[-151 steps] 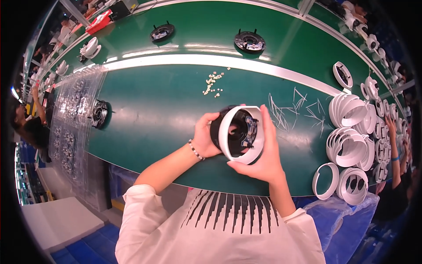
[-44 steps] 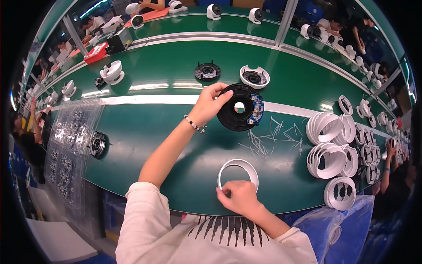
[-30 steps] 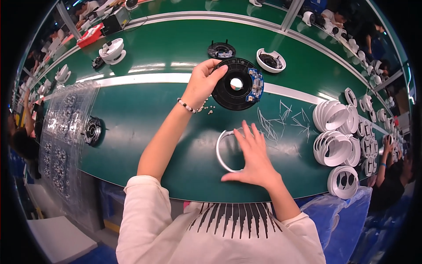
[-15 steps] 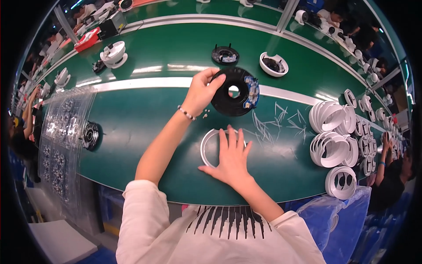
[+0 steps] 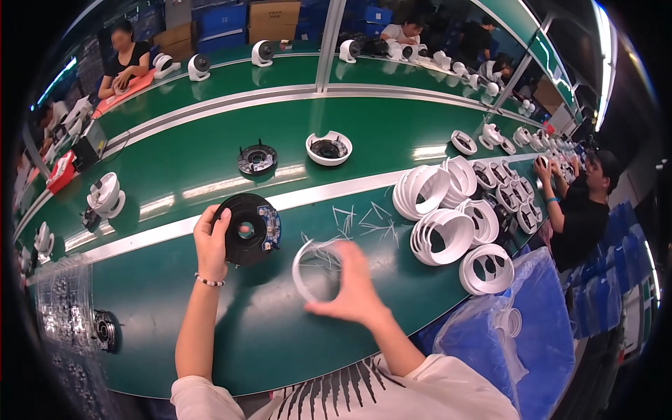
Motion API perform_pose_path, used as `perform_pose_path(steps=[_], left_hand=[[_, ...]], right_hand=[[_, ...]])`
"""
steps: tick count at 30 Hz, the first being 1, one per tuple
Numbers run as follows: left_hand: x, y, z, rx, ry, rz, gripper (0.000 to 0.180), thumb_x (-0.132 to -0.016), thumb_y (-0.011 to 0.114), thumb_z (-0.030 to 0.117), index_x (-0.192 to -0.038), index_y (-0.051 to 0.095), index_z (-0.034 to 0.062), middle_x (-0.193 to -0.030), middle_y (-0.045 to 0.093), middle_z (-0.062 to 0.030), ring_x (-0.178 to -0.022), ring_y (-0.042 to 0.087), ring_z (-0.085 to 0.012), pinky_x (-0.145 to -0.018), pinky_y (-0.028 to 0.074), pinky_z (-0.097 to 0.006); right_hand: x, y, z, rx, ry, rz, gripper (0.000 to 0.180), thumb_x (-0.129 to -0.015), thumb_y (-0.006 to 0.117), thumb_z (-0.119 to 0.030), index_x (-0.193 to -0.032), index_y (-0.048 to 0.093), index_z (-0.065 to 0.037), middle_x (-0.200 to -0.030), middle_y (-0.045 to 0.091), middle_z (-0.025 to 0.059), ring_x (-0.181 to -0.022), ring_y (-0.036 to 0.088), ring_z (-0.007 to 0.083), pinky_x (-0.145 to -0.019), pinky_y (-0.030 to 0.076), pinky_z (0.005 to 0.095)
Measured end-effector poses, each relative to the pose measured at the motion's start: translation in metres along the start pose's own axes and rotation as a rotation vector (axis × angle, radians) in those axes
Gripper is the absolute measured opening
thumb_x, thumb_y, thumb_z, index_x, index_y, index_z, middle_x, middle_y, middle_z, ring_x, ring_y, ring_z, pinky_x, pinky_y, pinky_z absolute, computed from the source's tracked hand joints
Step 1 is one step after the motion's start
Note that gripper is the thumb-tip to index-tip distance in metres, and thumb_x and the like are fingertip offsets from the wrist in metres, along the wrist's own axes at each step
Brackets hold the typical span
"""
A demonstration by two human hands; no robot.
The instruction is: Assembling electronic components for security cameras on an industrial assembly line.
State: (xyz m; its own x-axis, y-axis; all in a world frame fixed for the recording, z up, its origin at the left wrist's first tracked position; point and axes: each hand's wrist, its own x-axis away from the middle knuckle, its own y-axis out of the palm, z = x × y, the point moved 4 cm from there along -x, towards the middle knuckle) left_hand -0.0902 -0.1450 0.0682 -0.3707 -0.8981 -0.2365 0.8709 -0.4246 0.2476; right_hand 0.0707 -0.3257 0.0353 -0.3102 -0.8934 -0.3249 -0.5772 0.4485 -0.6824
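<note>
My left hand (image 5: 211, 241) grips a black round disc (image 5: 234, 250) by its left edge, raised above the green table. The disc has a central hole, and a blue circuit board (image 5: 268, 227) is fixed along its right side. My right hand (image 5: 355, 290), smeared by motion, spans a thin white ring (image 5: 299, 280) from its right side, thumb at the lower edge and fingers at the upper. Thin white strips (image 5: 344, 222) lie beyond the ring, and some show through it.
Stacked white ring housings (image 5: 441, 238) stand to the right. Beyond the metal rail are a black disc part (image 5: 257, 159) and a white bowl-shaped housing (image 5: 329, 157). Clear plastic trays (image 5: 63, 301) sit at the left. A co-worker (image 5: 598, 178) works at the far right.
My view has swung to the right. My right hand has moved the white ring rightward over the table, toward the strips. The black disc stays held in my left hand.
</note>
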Motion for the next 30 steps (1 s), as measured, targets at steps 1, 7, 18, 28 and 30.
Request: perform_pose_path(steps=[1, 7, 18, 28, 30], left_hand=[[-0.001, -0.001, -0.004, 0.044, 0.016, 0.031, 0.013, -0.085, 0.052, 0.011, -0.088, 0.055, -0.0005, -0.08, 0.06, -0.0034, -0.069, 0.055, -0.0069, -0.062, 0.044, -0.02], [0.02, 0.044, -0.03, 0.143, -0.219, 0.034, 0.022, -0.082, 0.056, 0.016, -0.096, 0.056, 0.0002, -0.09, 0.06, -0.0038, -0.08, 0.055, -0.0106, -0.07, 0.044, -0.023], [0.038, 0.05, -0.036, 0.894, -0.767, -0.411, 0.055, -0.086, 0.032, 0.048, -0.121, 0.043, 0.0075, -0.12, 0.047, -0.0116, -0.109, 0.045, -0.0248, -0.095, 0.034, -0.043], [0.036, 0.045, -0.03, 0.746, -0.75, -0.4, 0.048, -0.089, 0.029, 0.042, -0.118, 0.045, 0.0073, -0.118, 0.048, -0.0114, -0.106, 0.048, -0.023, -0.092, 0.039, -0.04], [0.037, 0.043, -0.032, 0.685, -0.767, -0.421, 0.049, -0.09, 0.029, 0.042, -0.117, 0.045, 0.0051, -0.114, 0.051, -0.011, -0.103, 0.051, -0.0222, -0.09, 0.041, -0.038]], right_hand=[[0.0, -0.009, 0.01, -0.02, 0.001, 0.174, 0.104, -0.045, 0.08, -0.036, -0.125, 0.025, 0.001, -0.122, 0.032, 0.0201, -0.116, 0.031, 0.0344, -0.099, 0.024, 0.0405], [-0.029, 0.005, -0.004, -0.65, -0.002, 0.204, 0.111, -0.047, 0.083, -0.031, -0.129, 0.017, 0.003, -0.127, 0.027, 0.0215, -0.117, 0.032, 0.0325, -0.097, 0.029, 0.0393], [-0.034, 0.017, -0.039, -0.476, -0.139, 0.11, 0.115, -0.046, 0.084, -0.023, -0.132, 0.012, 0.0, -0.128, 0.028, 0.0174, -0.116, 0.038, 0.0263, -0.095, 0.035, 0.0356], [-0.034, 0.013, -0.044, -0.387, -0.163, 0.089, 0.113, -0.044, 0.083, -0.031, -0.131, 0.018, 0.001, -0.123, 0.034, 0.0187, -0.112, 0.037, 0.0315, -0.093, 0.032, 0.0401], [-0.032, 0.013, -0.045, -0.332, -0.192, 0.064, 0.113, -0.043, 0.083, -0.033, -0.13, 0.02, 0.002, -0.128, 0.031, 0.0212, -0.114, 0.034, 0.0343, -0.095, 0.029, 0.0419]])
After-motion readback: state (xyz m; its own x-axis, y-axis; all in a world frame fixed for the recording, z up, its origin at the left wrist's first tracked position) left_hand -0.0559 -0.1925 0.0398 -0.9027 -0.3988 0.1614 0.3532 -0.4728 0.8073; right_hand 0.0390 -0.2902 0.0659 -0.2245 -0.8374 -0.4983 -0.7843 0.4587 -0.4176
